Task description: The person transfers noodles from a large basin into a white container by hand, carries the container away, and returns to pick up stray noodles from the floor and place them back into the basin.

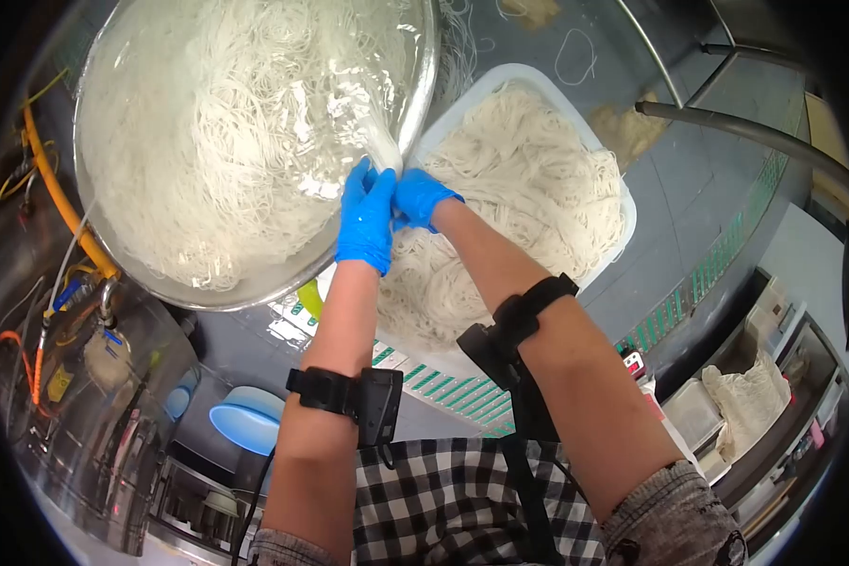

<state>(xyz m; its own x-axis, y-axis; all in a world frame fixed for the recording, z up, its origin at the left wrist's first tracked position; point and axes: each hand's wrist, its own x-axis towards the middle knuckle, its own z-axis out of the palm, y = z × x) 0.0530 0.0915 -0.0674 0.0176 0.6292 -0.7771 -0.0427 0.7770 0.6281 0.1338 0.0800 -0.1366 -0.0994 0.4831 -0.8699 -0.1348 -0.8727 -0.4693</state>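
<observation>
My left hand (366,219) and my right hand (423,198), both in blue gloves, meet at the rim of a big round metal basin (423,104). Together they are closed around a bundle of white noodles (383,146) that runs up out of the water over the rim. Many more thin white noodles (241,141) lie in water inside the basin. Right beside it stands a pale plastic tub (629,212) heaped with noodles (538,179), partly under my right forearm. My fingertips are partly hidden behind the gloves' backs.
Curved metal rails (745,132) stand at the upper right. A green-slotted drain grate (472,396) crosses the wet grey floor. At lower left are a light-blue basin (245,420) and an orange pipe (61,193). Shelves with a cloth (747,396) are at right.
</observation>
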